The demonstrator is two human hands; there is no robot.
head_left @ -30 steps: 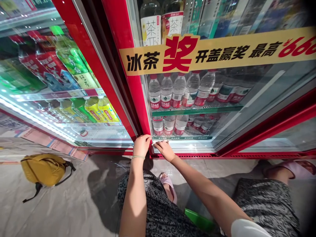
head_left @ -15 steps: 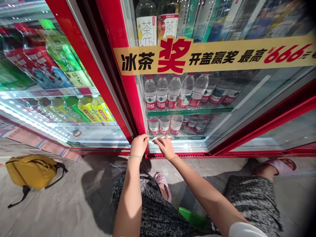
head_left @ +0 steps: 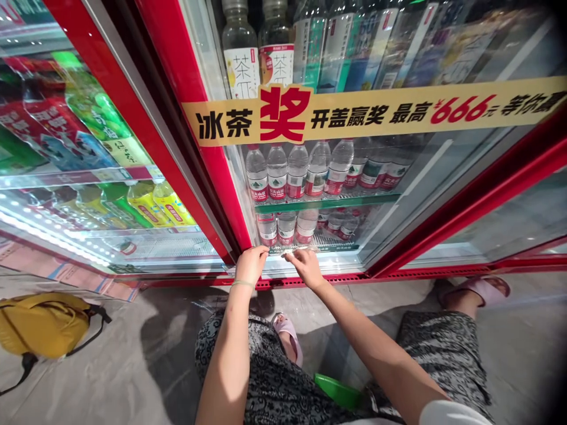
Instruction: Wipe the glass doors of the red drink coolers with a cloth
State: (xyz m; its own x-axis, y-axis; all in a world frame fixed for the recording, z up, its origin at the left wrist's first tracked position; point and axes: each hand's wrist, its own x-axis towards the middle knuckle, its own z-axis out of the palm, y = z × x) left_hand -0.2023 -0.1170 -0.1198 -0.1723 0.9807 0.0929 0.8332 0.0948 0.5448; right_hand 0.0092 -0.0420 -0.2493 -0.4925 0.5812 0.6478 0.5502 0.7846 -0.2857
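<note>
Here, water bottles (head_left: 277,177) crowd the shelves (head_left: 328,202) behind the glass door (head_left: 443,177); a yellow backpack (head_left: 44,323) lies well apart on the floor (head_left: 133,366). The left hand (head_left: 251,264) curls its grip shut on the red door frame (head_left: 219,177); the right hand (head_left: 306,267) pinches its grip on a white strip (head_left: 290,252) at the door's foot.

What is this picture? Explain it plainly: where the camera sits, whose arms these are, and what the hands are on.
One camera, worn on a person's head, looks forward and down, so both bare arms are that person's own. The person crouches before a drinks fridge. The left hand rests curled against the bottom of its red door frame. The right hand seems to pinch a pale strip at the door's lower edge. Behind the glass stand water bottles, under a yellow banner. A yellow backpack lies on the floor at left.
</note>
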